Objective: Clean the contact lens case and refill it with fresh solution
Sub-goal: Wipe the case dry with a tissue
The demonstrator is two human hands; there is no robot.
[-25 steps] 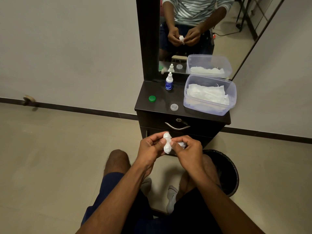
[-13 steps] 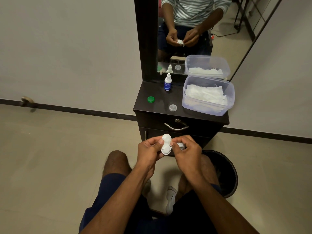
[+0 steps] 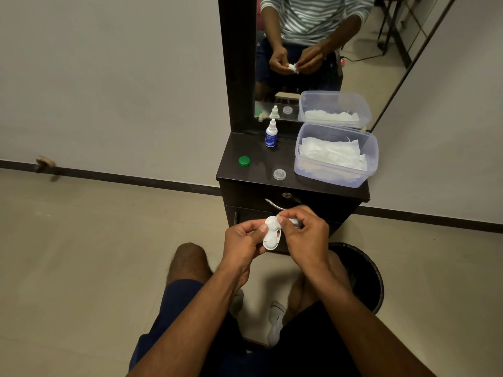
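Note:
I hold a white contact lens case [image 3: 272, 234] in front of the dresser drawers. My left hand [image 3: 243, 243] grips its left side with thumb and fingers. My right hand [image 3: 304, 235] pinches a small wad of white tissue [image 3: 295, 222] against the case's upper well; the tissue is mostly hidden by my fingers. On the dark dresser top [image 3: 253, 175] stand a small solution bottle [image 3: 271, 134] with a blue label, a green cap [image 3: 244, 161] and a clear cap [image 3: 279, 174].
A clear plastic tub [image 3: 337, 155] of white tissues sits on the dresser's right side. A mirror [image 3: 313, 50] rises behind it. A black waste bin [image 3: 364, 276] stands on the floor beside my right knee. Beige floor stretches to the left.
The case has tilted in my hands, so its flat side faces up more. My right fingers have shifted to its upper end. Both hands stay in front of the drawers.

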